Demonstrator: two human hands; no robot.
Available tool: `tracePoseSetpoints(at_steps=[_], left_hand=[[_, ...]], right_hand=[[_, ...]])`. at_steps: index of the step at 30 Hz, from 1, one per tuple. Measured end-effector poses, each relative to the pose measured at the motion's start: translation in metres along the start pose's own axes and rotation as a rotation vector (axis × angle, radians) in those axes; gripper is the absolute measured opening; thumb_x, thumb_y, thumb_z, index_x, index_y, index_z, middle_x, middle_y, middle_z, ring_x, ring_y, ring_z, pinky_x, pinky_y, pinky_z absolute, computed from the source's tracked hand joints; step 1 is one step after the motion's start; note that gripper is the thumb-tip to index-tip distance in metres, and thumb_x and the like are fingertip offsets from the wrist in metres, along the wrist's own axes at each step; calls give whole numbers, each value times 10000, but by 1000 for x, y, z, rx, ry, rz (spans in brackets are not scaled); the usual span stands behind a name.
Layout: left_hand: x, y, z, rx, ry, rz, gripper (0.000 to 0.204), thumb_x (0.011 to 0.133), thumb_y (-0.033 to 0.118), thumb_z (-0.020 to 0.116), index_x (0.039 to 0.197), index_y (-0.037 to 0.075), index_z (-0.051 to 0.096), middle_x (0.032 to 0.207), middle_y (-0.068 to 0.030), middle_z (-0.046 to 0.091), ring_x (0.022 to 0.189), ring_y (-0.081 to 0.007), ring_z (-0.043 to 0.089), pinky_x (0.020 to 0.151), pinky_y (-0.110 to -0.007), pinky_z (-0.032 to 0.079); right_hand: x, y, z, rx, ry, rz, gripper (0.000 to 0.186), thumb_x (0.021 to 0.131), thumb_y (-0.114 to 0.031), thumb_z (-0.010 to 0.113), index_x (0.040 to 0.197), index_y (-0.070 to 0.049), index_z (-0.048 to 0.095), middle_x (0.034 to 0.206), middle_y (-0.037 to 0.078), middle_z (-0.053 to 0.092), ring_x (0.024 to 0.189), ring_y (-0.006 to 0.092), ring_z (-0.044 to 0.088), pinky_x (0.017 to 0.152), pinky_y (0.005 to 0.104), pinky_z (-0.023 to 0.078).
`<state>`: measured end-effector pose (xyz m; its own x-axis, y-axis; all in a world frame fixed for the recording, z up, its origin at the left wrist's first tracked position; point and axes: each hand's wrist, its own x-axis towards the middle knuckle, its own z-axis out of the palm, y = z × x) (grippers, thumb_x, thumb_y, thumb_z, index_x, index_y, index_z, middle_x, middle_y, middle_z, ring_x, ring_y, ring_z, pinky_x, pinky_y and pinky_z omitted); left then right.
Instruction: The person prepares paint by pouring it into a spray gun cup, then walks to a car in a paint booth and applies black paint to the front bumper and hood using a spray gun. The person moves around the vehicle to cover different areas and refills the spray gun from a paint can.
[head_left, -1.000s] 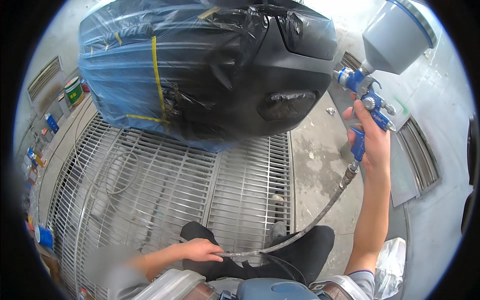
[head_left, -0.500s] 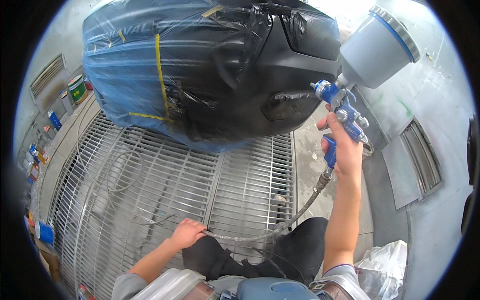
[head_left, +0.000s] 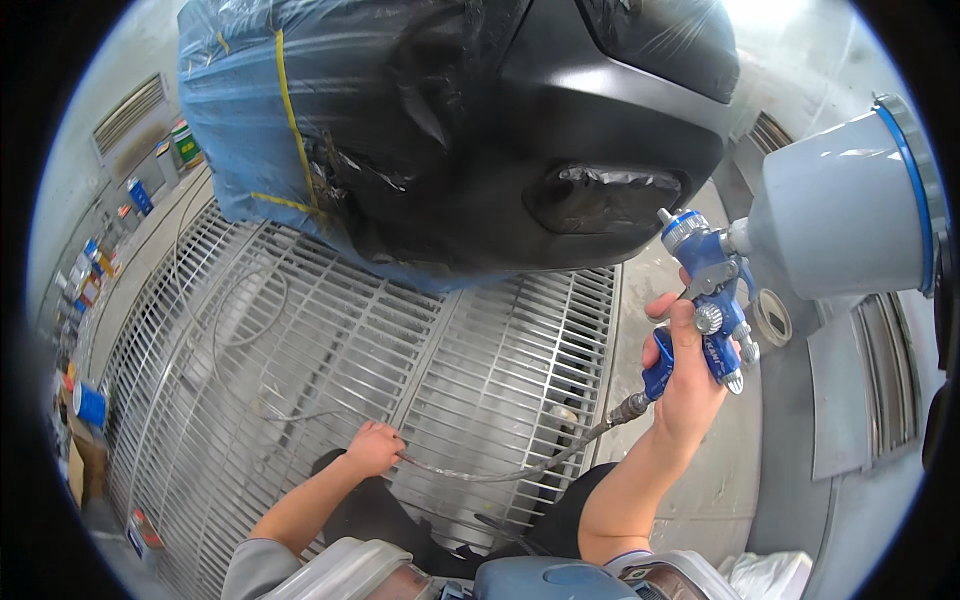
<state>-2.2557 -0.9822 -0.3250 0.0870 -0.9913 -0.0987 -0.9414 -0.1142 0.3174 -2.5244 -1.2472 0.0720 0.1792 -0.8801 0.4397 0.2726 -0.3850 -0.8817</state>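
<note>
Evidently, the spray gun (head_left: 712, 285) sits in the right hand (head_left: 690, 385) with its nozzle toward the black bumper (head_left: 610, 110), which lies ahead of both hands. Its grey cup (head_left: 840, 215) leans over to the right of that hand, probably to leave space between it and the bodywork. Blue film (head_left: 235, 140) and yellow tape (head_left: 289, 100), ahead of the left hand (head_left: 375, 448), seem placed to shield the parts beneath from paint.

The right hand is wrapped around the handle, fingers curled to the trigger side; whether they press the trigger, I cannot tell. The left hand, lower and well apart, is closed narrowly around the air hose (head_left: 490, 477), which sags between the hands and joins the handle's lower end. Held out this way, the hose hangs over the floor grating (head_left: 432, 372) and apart from the bumper, presumably so it won't brush the surface.
</note>
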Motion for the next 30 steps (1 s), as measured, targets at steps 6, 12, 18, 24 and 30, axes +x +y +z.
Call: tracePoseSetpoints(at_steps=[6,12,18,24,30], left_hand=[[24,46,50,74,-503,-282,301,857,402,754,1081,205,789,1100,-79,737,1073,-319,708,886,-502,560],[31,125,76,32,-1020,-241,367,902,479,725,1085,169,796,1079,-101,770,1052,-339,722,873,-520,569],[71,199,24,-112,-1322,-225,364,954,445,690,1110,132,791,925,-67,788,966,-301,743,815,-490,570],[91,187,31,96,-1118,-257,369,937,441,735,1160,151,784,1082,-68,779,1045,-317,736,808,-515,590],[111,161,84,122,-1026,-78,276,922,305,733,1168,186,773,1149,-83,760,1114,-338,710,830,-530,587]], right_hand=[[42,74,-48,216,-112,36,338,987,-137,731,1247,52,626,954,140,715,571,133,556,522,261,449],[83,139,-89,452,-235,140,347,980,-86,685,1278,47,567,973,185,690,547,144,554,517,267,453],[105,178,-109,555,-321,200,393,942,-189,791,1194,11,566,975,200,662,636,189,605,505,284,475],[104,174,-98,472,-334,206,326,965,-175,768,1128,26,569,996,184,680,580,165,582,499,267,457],[82,146,-85,308,-289,77,233,993,-85,673,1184,26,597,997,165,703,571,149,578,539,265,458]])
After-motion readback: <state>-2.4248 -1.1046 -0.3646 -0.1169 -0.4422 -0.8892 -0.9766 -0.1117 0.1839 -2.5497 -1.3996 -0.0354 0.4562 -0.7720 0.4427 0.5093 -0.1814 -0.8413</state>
